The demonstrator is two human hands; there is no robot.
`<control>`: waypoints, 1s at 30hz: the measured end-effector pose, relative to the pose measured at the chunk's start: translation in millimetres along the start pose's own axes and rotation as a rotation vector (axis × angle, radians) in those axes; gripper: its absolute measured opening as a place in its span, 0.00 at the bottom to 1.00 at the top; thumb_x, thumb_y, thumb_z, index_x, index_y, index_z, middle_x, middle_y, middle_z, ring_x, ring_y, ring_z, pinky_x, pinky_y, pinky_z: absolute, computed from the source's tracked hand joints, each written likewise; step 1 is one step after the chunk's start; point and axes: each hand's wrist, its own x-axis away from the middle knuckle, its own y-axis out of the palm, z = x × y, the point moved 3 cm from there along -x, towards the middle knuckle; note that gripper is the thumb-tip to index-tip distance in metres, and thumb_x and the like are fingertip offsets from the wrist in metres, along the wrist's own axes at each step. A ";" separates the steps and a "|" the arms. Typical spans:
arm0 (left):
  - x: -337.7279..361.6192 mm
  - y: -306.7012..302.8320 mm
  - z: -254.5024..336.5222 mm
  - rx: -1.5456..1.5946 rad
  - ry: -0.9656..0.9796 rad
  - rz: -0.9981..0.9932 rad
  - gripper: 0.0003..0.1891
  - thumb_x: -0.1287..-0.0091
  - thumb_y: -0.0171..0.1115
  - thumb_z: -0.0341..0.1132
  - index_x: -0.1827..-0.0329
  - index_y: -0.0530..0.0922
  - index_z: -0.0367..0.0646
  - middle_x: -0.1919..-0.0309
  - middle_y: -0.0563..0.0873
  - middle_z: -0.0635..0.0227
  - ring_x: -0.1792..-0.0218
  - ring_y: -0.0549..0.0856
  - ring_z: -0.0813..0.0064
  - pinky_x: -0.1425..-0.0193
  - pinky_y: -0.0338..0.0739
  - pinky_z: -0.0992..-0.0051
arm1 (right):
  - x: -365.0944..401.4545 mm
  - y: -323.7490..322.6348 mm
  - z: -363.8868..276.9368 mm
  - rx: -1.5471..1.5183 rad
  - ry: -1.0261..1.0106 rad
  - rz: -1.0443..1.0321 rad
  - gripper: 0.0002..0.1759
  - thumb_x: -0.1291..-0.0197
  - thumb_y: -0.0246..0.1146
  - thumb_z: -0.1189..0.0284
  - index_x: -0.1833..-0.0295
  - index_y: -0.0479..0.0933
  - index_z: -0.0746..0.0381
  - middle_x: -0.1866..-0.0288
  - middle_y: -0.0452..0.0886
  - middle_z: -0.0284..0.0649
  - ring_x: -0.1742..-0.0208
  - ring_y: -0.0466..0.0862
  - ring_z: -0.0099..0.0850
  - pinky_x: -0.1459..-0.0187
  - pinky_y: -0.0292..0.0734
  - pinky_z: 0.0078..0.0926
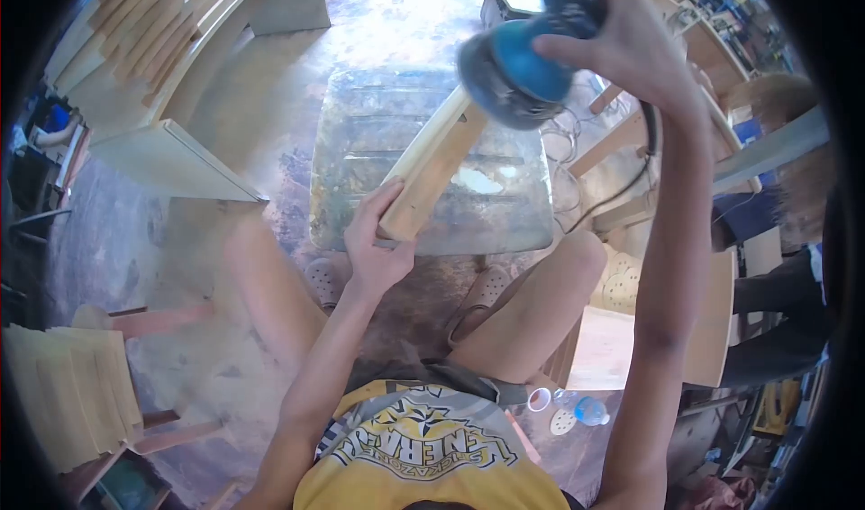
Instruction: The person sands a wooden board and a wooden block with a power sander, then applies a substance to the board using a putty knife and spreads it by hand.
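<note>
My left hand (377, 244) grips the near end of a long pale wooden piece (437, 172), which slants up and to the right. At the upper right, my right hand (608, 41) is wrapped round a blue and black power sander (523, 64). The sander's round pad is tilted and lies at the far end of the wood; whether they touch I cannot tell. Beneath the wood is a low, worn, stained table (360, 186) in front of my knees. A dark cable (622, 190) runs down from the sander on the right.
Wooden slats (149, 23) lie on a bench at the upper left. Stacked boards (77, 393) stand at the lower left. A bottle (590, 411) and a cup (539, 400) are on the floor near my right side. Another person (779, 307) is at the right edge.
</note>
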 end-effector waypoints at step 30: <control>-81.5 -67.3 -88.8 0.405 -0.389 0.179 0.17 0.42 0.83 0.28 0.52 0.88 0.35 0.62 0.93 0.69 0.64 0.87 0.85 0.60 0.83 0.82 | -115.3 153.9 -166.6 -0.112 -0.321 -0.236 0.25 0.53 0.66 0.72 0.46 0.79 0.66 0.59 0.86 0.54 0.52 0.85 0.53 0.48 0.80 0.44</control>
